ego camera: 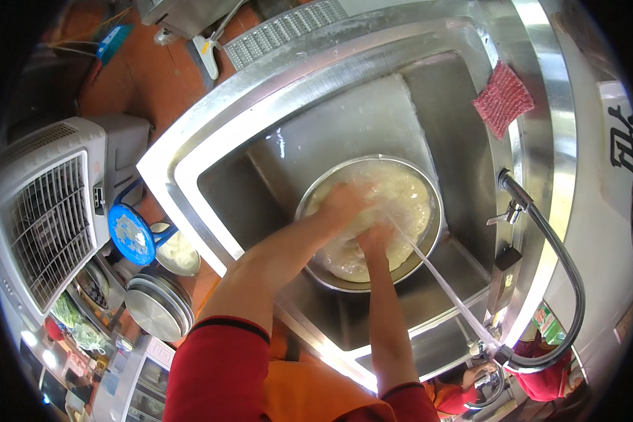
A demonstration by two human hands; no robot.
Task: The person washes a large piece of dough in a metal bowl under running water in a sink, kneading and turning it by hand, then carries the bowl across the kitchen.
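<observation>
A round metal bowl (437,232) sits in a stainless steel sink (438,100), holding cloudy water and a pale, soft mass (411,200) that looks like dough. My left hand (351,198) is in the bowl, blurred, on the mass or in the water at its upper left. Close by, nearer to me, my right hand (375,237) reaches into the cloudy water, its fingers hidden. From the curved metal faucet (564,274) a stream of water (443,282) runs into the bowl between and beside my hands.
A red-and-white cloth (504,100) lies on the sink's right rim. Left of the sink stand a blue stool (132,233), stacked metal pans (155,311) and a grey air cooler (55,227). Another person in red (540,380) is at the lower right, near a second faucet.
</observation>
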